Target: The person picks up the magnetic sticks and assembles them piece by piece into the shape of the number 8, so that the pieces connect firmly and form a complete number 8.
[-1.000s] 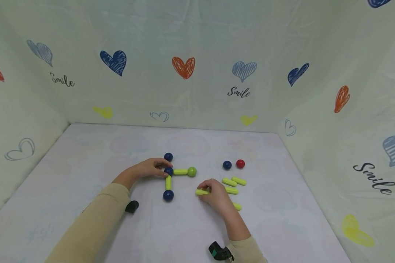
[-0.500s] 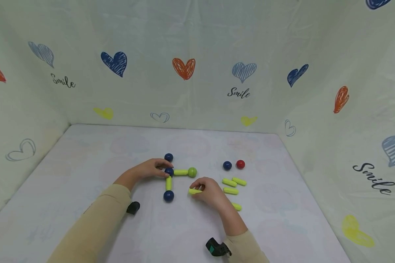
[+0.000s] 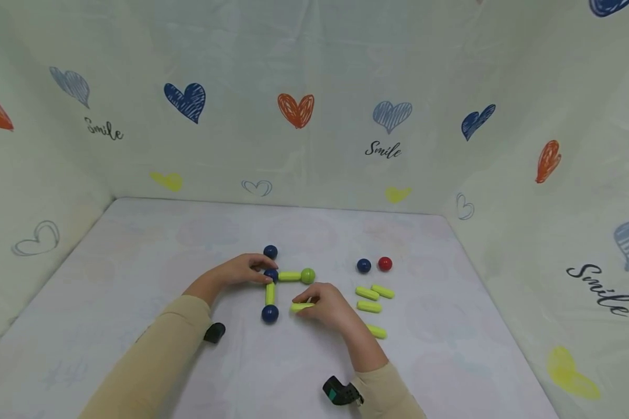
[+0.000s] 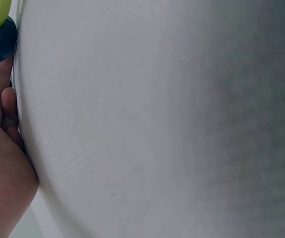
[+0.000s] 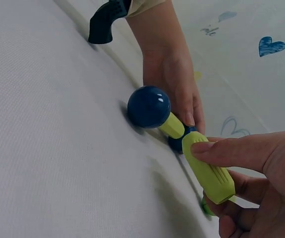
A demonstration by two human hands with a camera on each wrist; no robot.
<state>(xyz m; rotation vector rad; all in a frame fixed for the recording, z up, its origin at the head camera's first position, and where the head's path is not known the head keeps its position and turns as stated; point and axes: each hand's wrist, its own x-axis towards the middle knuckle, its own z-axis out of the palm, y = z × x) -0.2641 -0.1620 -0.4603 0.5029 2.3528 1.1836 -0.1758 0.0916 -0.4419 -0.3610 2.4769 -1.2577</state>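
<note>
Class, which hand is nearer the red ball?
Right. The right hand is left and short of the red ball; the left hand is farther left, holding a blue ball.

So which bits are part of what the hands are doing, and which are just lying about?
Part of the job:
Held stick, in the right hand
Corner blue ball, in the left hand
Two joined sticks, near blue ball, green ball

Lying about, maybe spares:
Four loose sticks
Red ball
Blue ball beside it
Unsure: far blue ball; the left hand hides whether it's joined
</note>
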